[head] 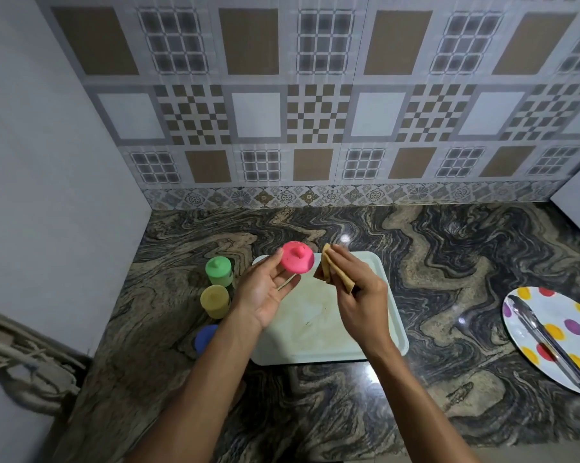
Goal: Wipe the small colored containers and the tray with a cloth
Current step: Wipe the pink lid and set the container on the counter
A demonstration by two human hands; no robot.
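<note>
The left hand (pixel 265 295) holds a pink pot (pixel 297 259) up over the tray (pixel 315 332), with its fingers curled round it. The right hand (pixel 355 289) pinches a tan cloth (pixel 327 265) just beside the pink pot. Green (pixel 219 270), yellow (pixel 215 300) and blue (pixel 205 337) pots stand left of the tray. A spotty plate (pixel 519 332) lies far right.

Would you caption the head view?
Left hand holds round pink lidded container above pale tray; right hand grips tan cloth.
</note>
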